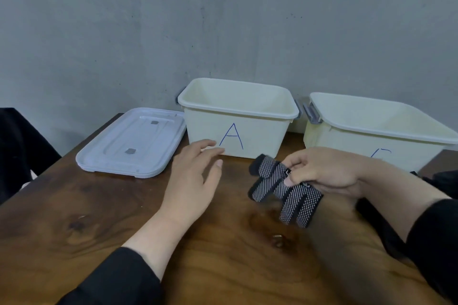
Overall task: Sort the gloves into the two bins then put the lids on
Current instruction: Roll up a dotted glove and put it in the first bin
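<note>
Glove (285, 190) gripped by the right hand (324, 172).
The left hand (195, 176) is held loose before bin A (238, 119); the other bin's (376, 129) letter is partly hidden.

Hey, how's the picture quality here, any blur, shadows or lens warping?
Head view: soft, even light without glare; the glove and right hand are slightly motion-blurred; the forearm casts a dark shadow on the table; wide-angle warp tilts the right bin; the A on the left bin reads sharp.
</note>
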The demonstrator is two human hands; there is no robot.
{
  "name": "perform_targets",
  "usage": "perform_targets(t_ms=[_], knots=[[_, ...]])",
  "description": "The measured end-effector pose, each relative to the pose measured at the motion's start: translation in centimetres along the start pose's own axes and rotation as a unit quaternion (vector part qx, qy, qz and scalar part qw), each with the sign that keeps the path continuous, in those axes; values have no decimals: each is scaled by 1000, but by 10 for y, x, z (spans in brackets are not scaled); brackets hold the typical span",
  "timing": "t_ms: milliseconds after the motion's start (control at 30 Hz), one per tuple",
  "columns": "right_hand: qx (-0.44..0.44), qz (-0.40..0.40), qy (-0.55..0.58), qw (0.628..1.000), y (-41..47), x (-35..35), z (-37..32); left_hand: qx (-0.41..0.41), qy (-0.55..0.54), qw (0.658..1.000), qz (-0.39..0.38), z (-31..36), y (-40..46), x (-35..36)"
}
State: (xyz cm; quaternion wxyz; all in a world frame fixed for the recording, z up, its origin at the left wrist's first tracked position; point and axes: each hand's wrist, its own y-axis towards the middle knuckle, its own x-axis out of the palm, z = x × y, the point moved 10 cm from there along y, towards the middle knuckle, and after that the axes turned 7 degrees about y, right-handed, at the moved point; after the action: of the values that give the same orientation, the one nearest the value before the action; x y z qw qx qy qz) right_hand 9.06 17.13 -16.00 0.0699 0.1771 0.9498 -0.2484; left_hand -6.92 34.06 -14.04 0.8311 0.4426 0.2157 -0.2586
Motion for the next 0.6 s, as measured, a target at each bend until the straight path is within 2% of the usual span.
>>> perform_targets(t_ms=[133, 333, 500, 600], knots=[[-64, 43, 103, 992, -4, -18, -57, -55, 9, 998, 32, -33, 12, -12], [-138, 139, 158, 968, -3, -45, -154, -109, 18, 993, 26, -63, 30, -15], [-127, 203, 153, 959, 37, -64, -186, -129, 0, 992, 8, -73, 40, -8], [-102, 216, 160, 958, 68, -61, -188, -119, -10, 993, -14, -75, 44, -1]])
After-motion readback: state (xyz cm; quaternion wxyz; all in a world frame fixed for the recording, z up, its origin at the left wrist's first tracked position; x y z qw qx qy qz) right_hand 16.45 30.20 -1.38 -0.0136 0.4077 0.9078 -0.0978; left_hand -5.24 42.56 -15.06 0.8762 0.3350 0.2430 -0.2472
